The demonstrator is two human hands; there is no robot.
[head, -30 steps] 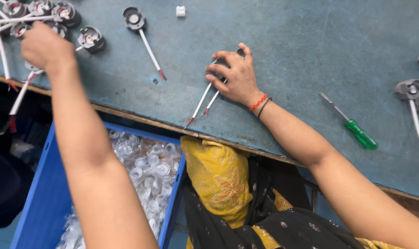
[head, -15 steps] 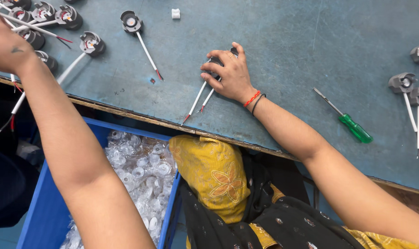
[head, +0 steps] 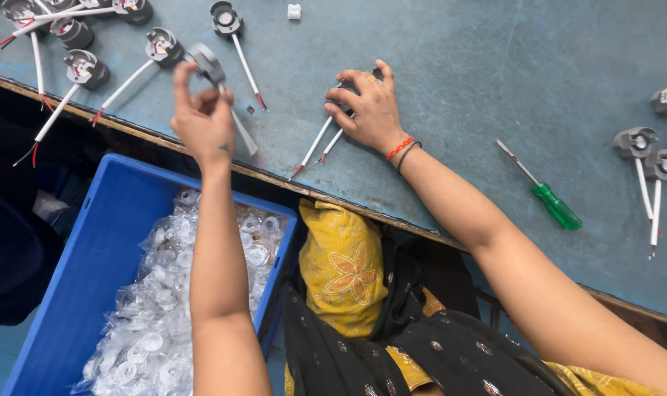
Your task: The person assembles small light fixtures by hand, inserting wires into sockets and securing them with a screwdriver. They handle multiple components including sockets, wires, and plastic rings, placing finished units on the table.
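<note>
A: Bench [head: 451,66] – blue-grey painted top, scuffed, chalky streaks, worn wooden front edge. L hand [head: 203,121] raised above the near edge, thumb + fingers pinched on a grey lamp socket [head: 205,64]: round plastic body, stiff white lead [head: 239,126] hanging down behind the hand.

B: R hand [head: 371,108]?

A: Palm down on the bench, fingers pressed over a second socket [head: 348,88], mostly hidden. Two white leads [head: 320,141] w/ red tips fan out toward the edge. Can't tell if it's gripped or just pinned flat.

B: Other stuff?

A: More grey sockets w/ leads top left [head: 84,67] and far right [head: 635,141]. Green-handled screwdriver [head: 544,192], thin metal shaft, lies right of the R forearm. Small white plastic block [head: 294,11] at top.

B: Containers?

A: One blue plastic crate [head: 69,293] below the edge, smooth walls, heaped w/ clear glossy round parts [head: 154,323], some look bagged in film.
</note>
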